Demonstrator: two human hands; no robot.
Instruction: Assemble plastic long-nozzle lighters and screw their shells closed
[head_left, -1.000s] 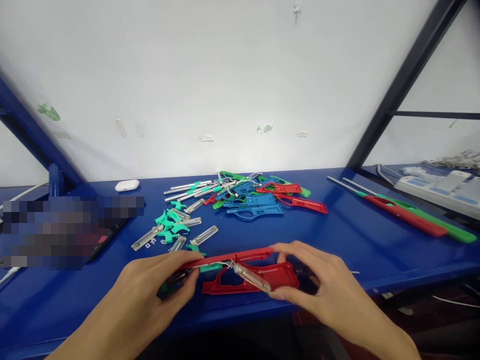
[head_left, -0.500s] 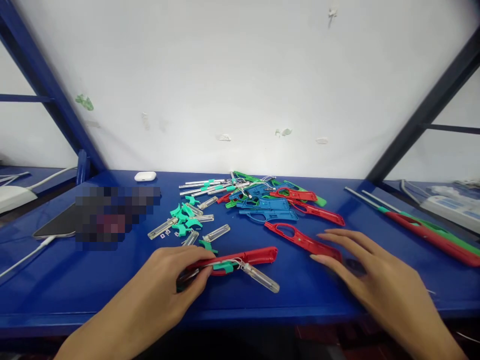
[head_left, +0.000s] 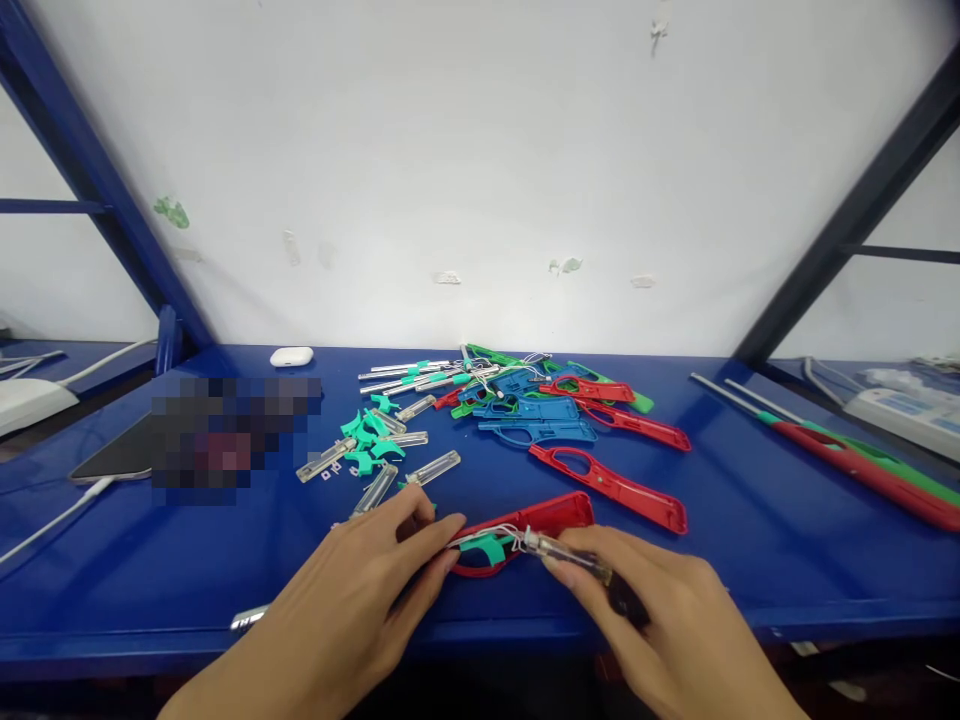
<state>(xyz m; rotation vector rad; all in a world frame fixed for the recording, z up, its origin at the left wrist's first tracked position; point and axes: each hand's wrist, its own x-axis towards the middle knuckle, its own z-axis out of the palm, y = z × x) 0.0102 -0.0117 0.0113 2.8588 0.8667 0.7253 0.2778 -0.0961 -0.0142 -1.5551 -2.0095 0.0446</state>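
Note:
My left hand [head_left: 367,585] is closed on the front of a red lighter shell half [head_left: 562,513], just above the blue table near its front edge. A teal trigger [head_left: 486,549] sits by the shell's finger ring, with thin white wires running from it. From under my left wrist pokes a silver tube end [head_left: 249,617]. My right hand [head_left: 649,600] pinches a clear fuel tank [head_left: 561,551], which lies beside the red shell and has the wires at its top. Its far end is hidden by my fingers. A second red shell half [head_left: 611,488] rests behind my right hand.
Teal triggers [head_left: 365,432] and clear tanks [head_left: 433,467] lie left of centre. Behind are silver tubes [head_left: 405,378] and blue shell halves [head_left: 536,428]. Two long lighters [head_left: 862,465] lie at right. A white earphone case [head_left: 292,356] and a phone [head_left: 112,450] are at left.
My right hand has left the second red shell half, moved left and taken hold of the clear tank. My left hand has shifted slightly right with the red shell, now turned more upward.

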